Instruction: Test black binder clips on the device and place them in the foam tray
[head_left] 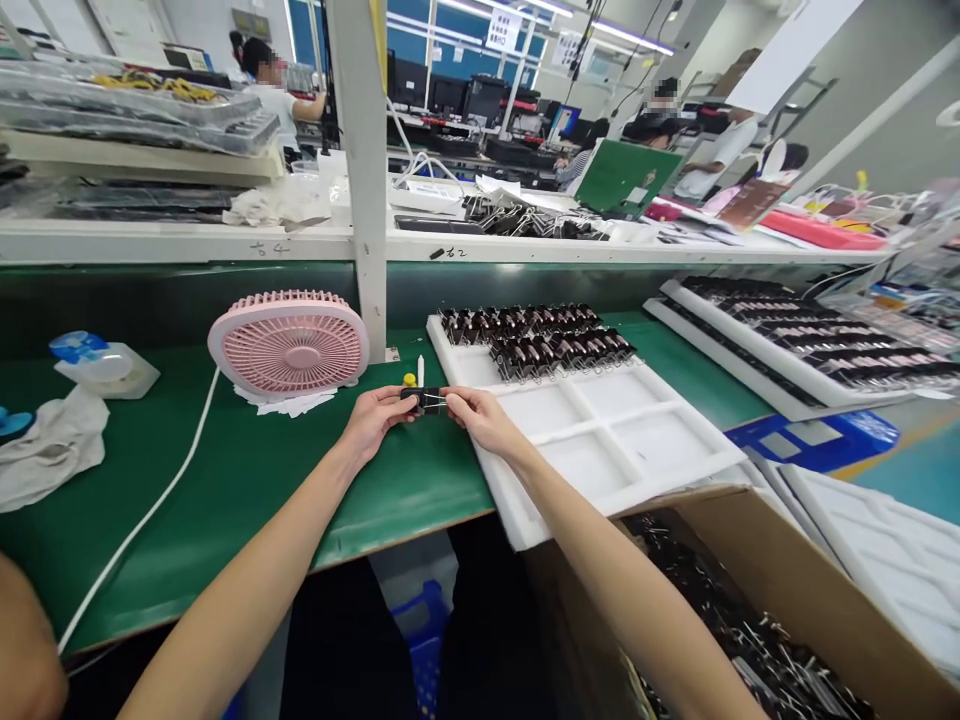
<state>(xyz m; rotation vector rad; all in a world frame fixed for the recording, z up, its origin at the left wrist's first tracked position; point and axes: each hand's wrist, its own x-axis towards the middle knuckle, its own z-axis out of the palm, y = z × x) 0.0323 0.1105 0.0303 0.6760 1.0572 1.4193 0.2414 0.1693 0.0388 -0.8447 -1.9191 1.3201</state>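
Note:
My left hand [373,417] and my right hand [480,417] meet over the green table, both pinching one small black clipped part [424,400] between their fingertips. Just right of it lies a white foam tray [615,450] with divided compartments. Two rows of similar dark clipped parts [536,338] fill the tray's far end, and the near compartments hold nothing. A cardboard box [750,610] full of loose dark clips stands below my right forearm.
A pink desk fan [289,343] lies tilted left of a white post [364,170], its white cable [150,510] trailing toward me. A cloth [49,445] and a plastic bottle [101,362] sit far left. More filled trays [795,345] lie right. Other people work at benches behind.

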